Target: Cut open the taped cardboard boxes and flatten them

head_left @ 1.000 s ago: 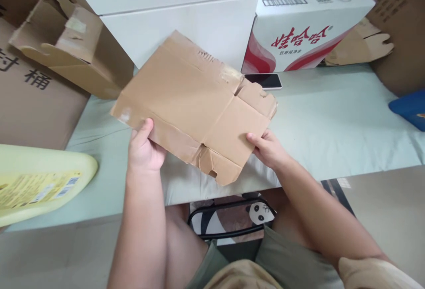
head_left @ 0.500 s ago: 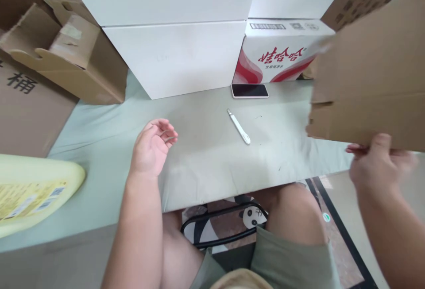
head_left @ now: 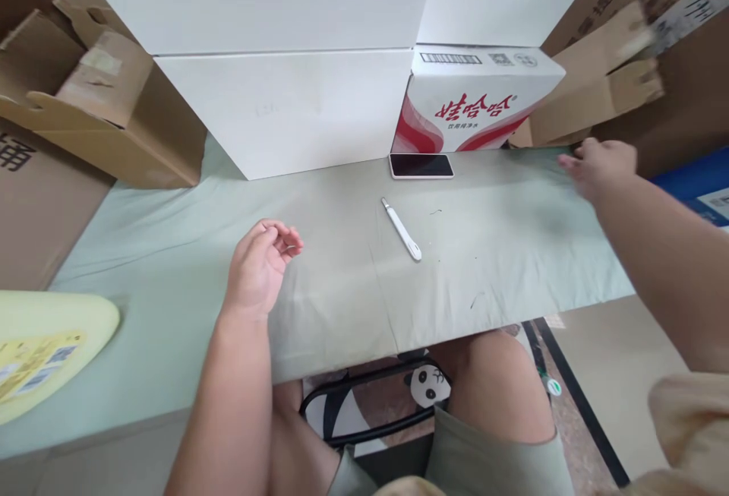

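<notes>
My left hand (head_left: pixel 259 264) is held over the left part of the covered table with its fingers loosely curved and apart, and nothing is in it. Over the table's right end, my right hand (head_left: pixel 607 165) is slightly blurred, its fingers pointing left; I see nothing in it. Just behind it stands an open cardboard carton (head_left: pixel 581 105) with raised flaps. Between the hands lies a slim white craft knife (head_left: pixel 402 230), slanting on the cloth. A phone (head_left: pixel 421 166) with a dark screen rests behind it, against a white and red carton (head_left: pixel 472 105).
Big white boxes (head_left: pixel 296 112) are stacked at the back. Opened brown cartons (head_left: pixel 153 124) stand at the left, near a pale yellow bottle (head_left: pixel 57 321). A blue package (head_left: pixel 698 184) is at the far right. The table's front edge runs just above my knees.
The flat cardboard piece has left my right hand. That hand has moved up and inward to the back right of the table. My left hand has barely moved; the view has shifted slightly.
</notes>
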The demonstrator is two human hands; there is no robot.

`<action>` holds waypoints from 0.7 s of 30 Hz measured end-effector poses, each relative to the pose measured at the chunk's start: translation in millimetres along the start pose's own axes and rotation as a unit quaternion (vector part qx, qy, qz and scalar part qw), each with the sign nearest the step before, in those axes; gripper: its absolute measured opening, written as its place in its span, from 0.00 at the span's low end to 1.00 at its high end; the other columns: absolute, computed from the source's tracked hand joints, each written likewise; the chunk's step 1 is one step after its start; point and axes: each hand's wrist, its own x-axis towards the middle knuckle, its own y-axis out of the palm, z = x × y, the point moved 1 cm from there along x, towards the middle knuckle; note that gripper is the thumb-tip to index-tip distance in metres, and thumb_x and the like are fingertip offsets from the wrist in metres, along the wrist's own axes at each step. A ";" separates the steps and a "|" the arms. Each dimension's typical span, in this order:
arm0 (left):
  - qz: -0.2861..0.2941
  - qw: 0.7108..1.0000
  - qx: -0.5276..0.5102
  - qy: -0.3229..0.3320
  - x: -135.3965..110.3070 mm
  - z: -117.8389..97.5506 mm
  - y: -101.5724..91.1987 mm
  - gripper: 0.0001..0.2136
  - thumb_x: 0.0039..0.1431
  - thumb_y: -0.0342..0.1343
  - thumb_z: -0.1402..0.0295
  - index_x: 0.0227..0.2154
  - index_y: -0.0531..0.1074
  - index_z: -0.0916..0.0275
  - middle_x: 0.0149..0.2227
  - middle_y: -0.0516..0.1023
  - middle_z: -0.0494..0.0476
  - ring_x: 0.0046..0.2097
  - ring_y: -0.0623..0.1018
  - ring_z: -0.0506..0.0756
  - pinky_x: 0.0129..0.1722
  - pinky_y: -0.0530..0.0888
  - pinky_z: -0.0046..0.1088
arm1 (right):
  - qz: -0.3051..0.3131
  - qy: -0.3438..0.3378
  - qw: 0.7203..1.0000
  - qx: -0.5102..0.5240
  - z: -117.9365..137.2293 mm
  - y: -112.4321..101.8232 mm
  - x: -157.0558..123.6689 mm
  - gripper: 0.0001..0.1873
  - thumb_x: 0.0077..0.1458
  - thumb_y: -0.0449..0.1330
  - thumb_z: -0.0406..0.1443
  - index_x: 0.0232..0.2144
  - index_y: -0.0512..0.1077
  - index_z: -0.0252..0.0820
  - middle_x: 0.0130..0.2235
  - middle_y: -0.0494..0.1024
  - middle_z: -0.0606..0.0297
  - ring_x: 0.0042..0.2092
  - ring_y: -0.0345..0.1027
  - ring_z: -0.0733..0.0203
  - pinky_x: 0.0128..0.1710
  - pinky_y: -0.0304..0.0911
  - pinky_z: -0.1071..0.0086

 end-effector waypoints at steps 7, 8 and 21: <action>-0.019 0.999 -0.023 0.016 -4.5 -11.5 -5.9 0.10 0.49 0.66 0.60 0.26 0.73 0.59 0.29 0.76 0.55 0.31 0.76 0.53 0.34 0.75 0.29 | 0.082 0.136 0.987 -0.032 -31.8 4.4 -74.3 0.12 0.60 0.58 0.23 0.33 0.64 0.43 0.39 0.70 0.65 0.27 0.75 0.68 0.33 0.74 0.64; -0.018 0.999 -0.026 0.019 -6.0 -13.1 -7.4 0.10 0.50 0.66 0.60 0.26 0.73 0.59 0.29 0.76 0.55 0.31 0.76 0.53 0.34 0.75 0.30 | 0.090 0.135 0.986 -0.037 -29.7 1.5 -80.9 0.11 0.60 0.59 0.23 0.33 0.64 0.43 0.38 0.69 0.65 0.26 0.74 0.68 0.32 0.73 0.65; -0.067 0.991 -0.088 0.075 -25.8 -44.4 -40.5 0.13 0.45 0.67 0.59 0.26 0.69 0.59 0.26 0.74 0.50 0.29 0.73 0.50 0.32 0.72 0.27 | 0.414 -0.148 0.891 -0.115 100.1 119.5 -238.6 0.13 0.58 0.64 0.29 0.46 0.80 0.40 0.41 0.83 0.58 0.38 0.81 0.57 0.39 0.78 0.63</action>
